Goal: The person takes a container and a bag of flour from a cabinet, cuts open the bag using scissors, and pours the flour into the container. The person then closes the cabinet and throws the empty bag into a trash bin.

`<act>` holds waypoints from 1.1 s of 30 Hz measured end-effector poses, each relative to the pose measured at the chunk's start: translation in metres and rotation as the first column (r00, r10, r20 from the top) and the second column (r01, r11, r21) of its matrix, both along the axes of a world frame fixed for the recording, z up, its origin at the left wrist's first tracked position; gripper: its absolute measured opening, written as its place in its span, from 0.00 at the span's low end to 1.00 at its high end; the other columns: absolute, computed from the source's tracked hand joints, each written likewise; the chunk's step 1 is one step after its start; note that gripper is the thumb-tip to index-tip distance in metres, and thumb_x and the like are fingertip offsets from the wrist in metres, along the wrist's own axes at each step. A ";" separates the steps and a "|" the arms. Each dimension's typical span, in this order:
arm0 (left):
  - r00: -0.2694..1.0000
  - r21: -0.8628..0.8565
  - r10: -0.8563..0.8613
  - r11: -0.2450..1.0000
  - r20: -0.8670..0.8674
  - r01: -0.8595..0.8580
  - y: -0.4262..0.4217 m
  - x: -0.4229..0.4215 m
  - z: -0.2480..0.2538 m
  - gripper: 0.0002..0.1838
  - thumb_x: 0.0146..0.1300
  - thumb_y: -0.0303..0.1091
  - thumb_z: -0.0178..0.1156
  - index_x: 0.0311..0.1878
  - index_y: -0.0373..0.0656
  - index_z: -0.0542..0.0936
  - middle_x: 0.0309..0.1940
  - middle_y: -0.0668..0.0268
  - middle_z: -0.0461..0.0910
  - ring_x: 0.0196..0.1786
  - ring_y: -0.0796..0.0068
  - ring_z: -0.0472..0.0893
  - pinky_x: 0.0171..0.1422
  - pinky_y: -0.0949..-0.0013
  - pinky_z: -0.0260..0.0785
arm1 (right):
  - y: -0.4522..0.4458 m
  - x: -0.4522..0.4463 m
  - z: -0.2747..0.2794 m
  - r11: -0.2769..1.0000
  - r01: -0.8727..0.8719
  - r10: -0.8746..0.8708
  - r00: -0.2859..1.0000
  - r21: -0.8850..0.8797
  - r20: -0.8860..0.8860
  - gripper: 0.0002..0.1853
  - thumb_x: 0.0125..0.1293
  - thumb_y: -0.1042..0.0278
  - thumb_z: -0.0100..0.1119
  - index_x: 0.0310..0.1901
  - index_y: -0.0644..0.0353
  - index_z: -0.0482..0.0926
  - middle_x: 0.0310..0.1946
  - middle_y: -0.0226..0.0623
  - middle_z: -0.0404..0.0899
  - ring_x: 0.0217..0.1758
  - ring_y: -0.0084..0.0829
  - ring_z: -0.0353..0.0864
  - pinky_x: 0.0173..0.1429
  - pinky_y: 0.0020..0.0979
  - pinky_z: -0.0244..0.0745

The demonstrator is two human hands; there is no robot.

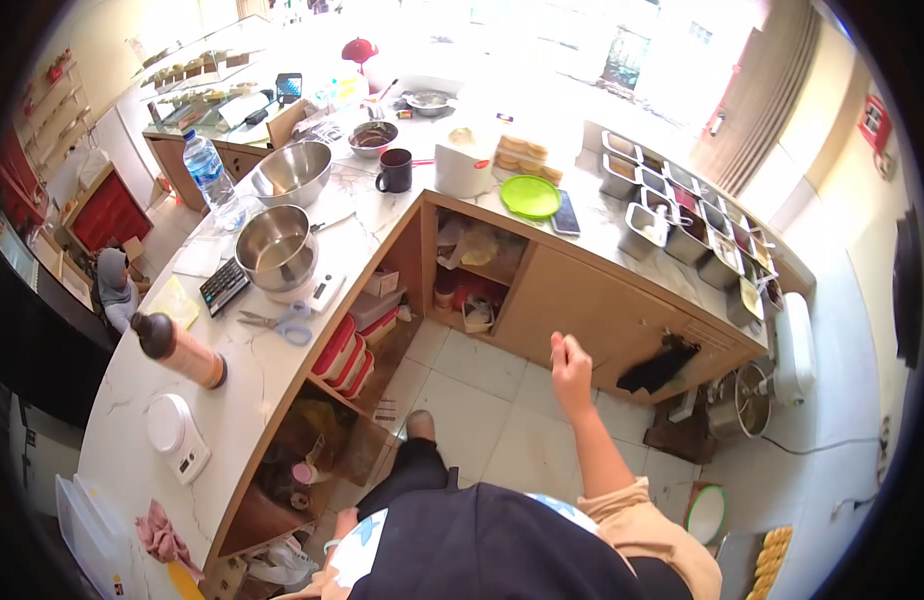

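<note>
My right hand (572, 372) is raised in front of me over the tiled floor, its fingers curled closed. Nothing shows sticking out of it, and it touches nothing. Beyond it are the wooden cabinet doors (572, 290) under the counter, with a black cloth (659, 367) hanging from one. My left hand (346, 524) is low at my side, beside the open shelves of the left counter. My clothing partly covers it, and its fingers cannot be made out.
The left counter (122, 400) carries steel bowls (277, 250), scissors (282, 322), a brown bottle (179, 350) and a kitchen scale (177, 435). Steel containers (644, 230) and a green plate (530, 197) stand on the far counter. A mixer bowl (739, 402) stands low at right. A person (117, 285) is at far left.
</note>
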State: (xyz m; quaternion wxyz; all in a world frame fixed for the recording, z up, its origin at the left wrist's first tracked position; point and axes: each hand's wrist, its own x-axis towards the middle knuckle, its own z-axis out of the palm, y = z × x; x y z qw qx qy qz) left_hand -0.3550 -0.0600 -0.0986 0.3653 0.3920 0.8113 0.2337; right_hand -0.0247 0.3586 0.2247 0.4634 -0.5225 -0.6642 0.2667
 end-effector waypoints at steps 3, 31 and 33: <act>0.854 -0.044 0.442 0.893 0.273 -0.448 0.101 -0.035 -0.016 0.17 0.60 0.41 0.56 0.35 0.32 0.80 0.34 0.40 0.79 0.44 0.37 0.77 0.48 0.51 0.70 | 0.103 -0.061 0.019 0.998 -0.064 0.065 0.989 0.017 -0.135 0.13 0.71 0.66 0.56 0.29 0.60 0.69 0.20 0.25 0.62 0.22 0.16 0.57 0.25 0.23 0.54; 0.582 -0.202 0.738 0.662 0.340 -0.721 0.467 0.024 0.063 0.21 0.67 0.46 0.57 0.31 0.35 0.79 0.22 0.65 0.78 0.27 0.74 0.76 0.33 0.67 0.68 | 0.741 -0.350 0.211 0.902 -0.315 0.365 0.192 -0.295 0.911 0.12 0.63 0.70 0.51 0.44 0.60 0.83 0.34 0.38 0.86 0.37 0.35 0.87 0.47 0.32 0.79; 0.591 -0.255 0.664 0.735 0.458 -0.628 0.513 0.003 0.150 0.21 0.68 0.47 0.57 0.34 0.35 0.79 0.24 0.66 0.79 0.29 0.76 0.77 0.35 0.69 0.69 | 0.767 -0.322 0.221 0.912 -0.370 0.066 0.559 0.178 0.827 0.13 0.67 0.66 0.53 0.41 0.67 0.82 0.38 0.40 0.85 0.41 0.27 0.85 0.46 0.28 0.78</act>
